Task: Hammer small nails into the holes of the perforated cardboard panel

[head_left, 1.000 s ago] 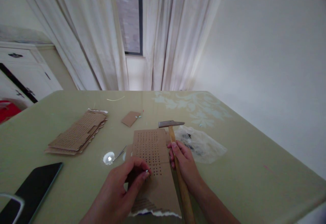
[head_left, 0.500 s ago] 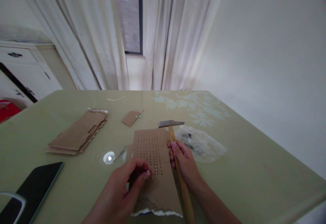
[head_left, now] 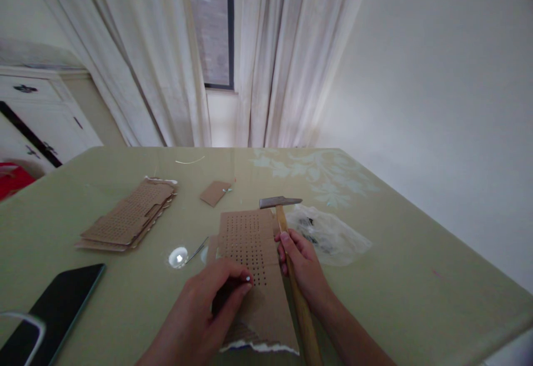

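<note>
My left hand (head_left: 212, 294) pinches a small nail, its shiny round head (head_left: 248, 279) showing between thumb and forefinger. The nail's shaft is hidden by the fingers. Beneath it lies a piece of brown cardboard (head_left: 266, 310) with rows of punched holes and a torn near edge. My right hand (head_left: 302, 260) is wrapped round the wooden handle of a hammer (head_left: 281, 202), along the cardboard's right side. The hammer's metal head rests at or just above the table beyond the cardboard; I cannot tell if it touches.
A stack of perforated cardboard (head_left: 129, 213) lies at left, with a dark tablet-like slab (head_left: 54, 310) nearer. A shiny round disc (head_left: 178, 257) and thin metal pieces (head_left: 196, 250) sit left of the cardboard. A clear plastic bag (head_left: 333, 238) is at right, a cardboard tag (head_left: 215, 193) farther back.
My left fingers have shifted slightly right and the nail's head has turned into clearer view. The right hand and hammer look still.
</note>
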